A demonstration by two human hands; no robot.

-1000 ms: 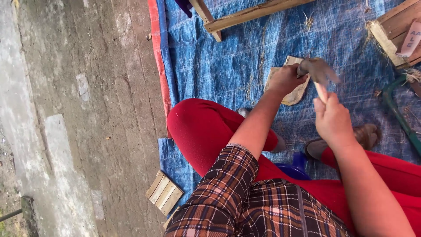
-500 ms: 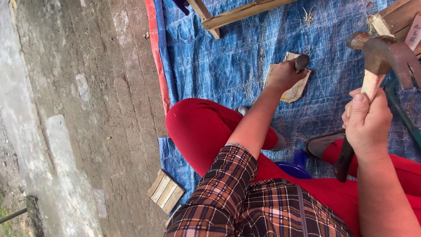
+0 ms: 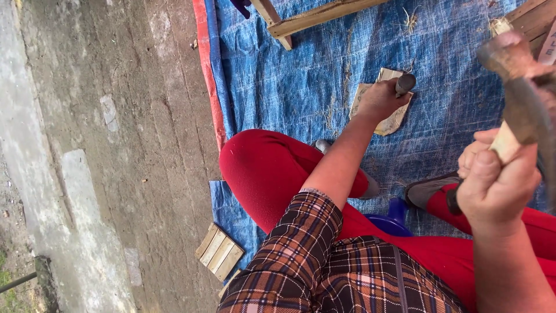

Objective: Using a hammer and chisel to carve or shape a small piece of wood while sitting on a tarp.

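My left hand (image 3: 379,99) grips a short dark metal punch (image 3: 405,83) and holds it upright against a flat pale wooden piece (image 3: 389,123) lying on the blue tarp (image 3: 307,87). My right hand (image 3: 499,181) is closed around the pale wooden handle of a rusty claw hammer (image 3: 518,87), raised high at the right, well above and to the right of the punch. My red trouser legs (image 3: 272,168) and plaid shirt fill the lower middle.
Wooden frame bars (image 3: 313,17) lie at the top of the tarp and more timber (image 3: 530,20) sits at the top right. A small bundle of wooden slats (image 3: 219,252) rests by my knee. A blue stool (image 3: 391,221) is under me. Bare concrete ground (image 3: 116,145) lies to the left.
My right hand has swung the hammer up and away from the punch, from striking height to high at the right. The left hand stays on the punch and wooden piece.
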